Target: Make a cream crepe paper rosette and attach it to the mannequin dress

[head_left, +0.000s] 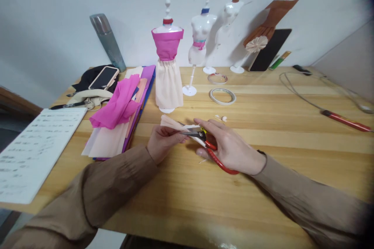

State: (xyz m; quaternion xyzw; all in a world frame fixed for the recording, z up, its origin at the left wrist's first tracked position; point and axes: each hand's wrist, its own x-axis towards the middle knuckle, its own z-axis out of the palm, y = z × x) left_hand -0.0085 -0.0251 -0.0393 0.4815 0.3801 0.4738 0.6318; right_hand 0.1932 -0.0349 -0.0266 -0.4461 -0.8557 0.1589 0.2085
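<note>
My left hand (162, 142) is closed around a small pleated piece of cream paper (172, 122), which fans out up and to the left. My right hand (229, 146) grips red-handled scissors (209, 146), with the blades meeting the paper just right of my left fingers. Both hands hover low over the wooden table (263, 132) near its middle. A few tiny paper scraps (222, 117) lie just beyond the scissors.
A mannequin in a pink top and cream skirt (167, 70) stands behind my hands, with three more mannequins (201, 35) along the wall. A stack of coloured tissue paper (122, 116) lies left, tape rolls (222, 96) centre-back, a printed sheet (35, 148) far left, a red-handled tool (346, 121) right.
</note>
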